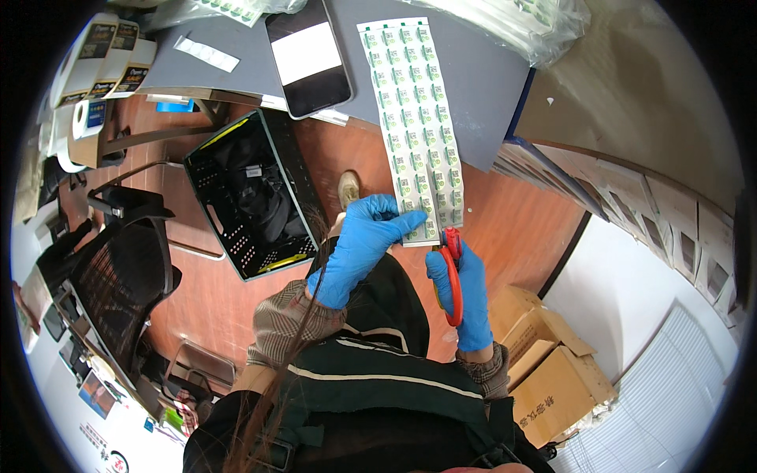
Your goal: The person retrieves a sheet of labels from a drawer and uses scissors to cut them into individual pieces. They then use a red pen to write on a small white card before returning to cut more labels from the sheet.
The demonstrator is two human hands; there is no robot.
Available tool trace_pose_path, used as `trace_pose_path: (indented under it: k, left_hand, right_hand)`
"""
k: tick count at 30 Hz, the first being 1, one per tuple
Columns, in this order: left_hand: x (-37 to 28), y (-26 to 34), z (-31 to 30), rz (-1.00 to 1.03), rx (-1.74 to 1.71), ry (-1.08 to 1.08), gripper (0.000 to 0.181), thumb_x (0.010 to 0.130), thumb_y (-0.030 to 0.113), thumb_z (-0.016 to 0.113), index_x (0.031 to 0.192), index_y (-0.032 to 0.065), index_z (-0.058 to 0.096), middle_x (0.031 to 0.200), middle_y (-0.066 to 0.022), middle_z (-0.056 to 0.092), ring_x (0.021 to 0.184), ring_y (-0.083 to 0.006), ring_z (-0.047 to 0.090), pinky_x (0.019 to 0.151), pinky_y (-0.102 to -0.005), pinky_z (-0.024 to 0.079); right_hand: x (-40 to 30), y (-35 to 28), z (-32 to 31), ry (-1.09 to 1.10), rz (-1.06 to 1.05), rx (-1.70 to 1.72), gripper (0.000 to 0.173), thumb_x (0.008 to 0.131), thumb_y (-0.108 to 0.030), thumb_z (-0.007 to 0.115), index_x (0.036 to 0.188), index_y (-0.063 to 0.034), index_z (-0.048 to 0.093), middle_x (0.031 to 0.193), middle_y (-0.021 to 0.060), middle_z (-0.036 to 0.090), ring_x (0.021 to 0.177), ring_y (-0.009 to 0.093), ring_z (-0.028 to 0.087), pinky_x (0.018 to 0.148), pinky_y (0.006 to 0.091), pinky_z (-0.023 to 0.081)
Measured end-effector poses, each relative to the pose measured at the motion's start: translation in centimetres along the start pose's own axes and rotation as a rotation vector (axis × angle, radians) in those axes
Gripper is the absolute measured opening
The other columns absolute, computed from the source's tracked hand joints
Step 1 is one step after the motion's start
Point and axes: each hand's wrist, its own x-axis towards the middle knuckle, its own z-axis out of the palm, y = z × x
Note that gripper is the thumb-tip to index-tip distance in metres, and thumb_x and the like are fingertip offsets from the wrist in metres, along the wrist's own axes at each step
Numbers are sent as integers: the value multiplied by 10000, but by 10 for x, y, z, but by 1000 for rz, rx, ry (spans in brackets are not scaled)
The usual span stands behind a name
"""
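My left hand point(364, 242), in a blue glove, pinches the near end of a long sheet of stickers point(414, 112) printed with green marks and codes in several columns. The sheet's far part lies on the grey table top point(485, 100), and its near end hangs past the edge. My right hand point(470, 295), gloved too, holds red-handled scissors point(453, 284). Their blades are at the near end of the sheet, where a slit runs lengthwise between two columns. The strip right of the slit sits slightly lower than the left part. The blade tips are hidden by the paper.
A smartphone point(310, 59) and a short white strip point(207, 53) lie on the table. Plastic-wrapped sheets point(544, 29) are at the back right. A black crate point(254, 195) with dark contents stands left on the floor, beside a mesh chair point(121, 260). Cardboard boxes point(550, 366) sit right.
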Motion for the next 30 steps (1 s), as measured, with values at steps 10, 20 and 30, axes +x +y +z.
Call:
trace_pose_path:
  k: [10,20,30]
  left_hand:
    - [-1,8,-4,-43,7,-46,225,793,84,733,974,-35,671,865,-95,693,716,-111,636,667,-235,522]
    - [-2,5,-9,-93,30,-84,239,791,46,723,1012,-27,668,907,-98,697,763,-122,652,709,-248,540]
    - [-5,3,-12,-72,-17,-131,250,783,48,734,1011,-33,669,906,-97,696,756,-115,644,703,-249,535]
  right_hand:
    - [3,-9,0,-25,16,33,435,847,-353,689,1076,7,606,783,14,589,692,72,502,602,220,430]
    - [13,-14,2,-53,6,49,416,854,-285,692,1120,20,596,865,39,624,747,80,514,663,231,454]
    - [24,-11,1,-50,-76,-29,534,784,-318,761,1162,13,579,911,115,671,792,110,600,719,267,499]
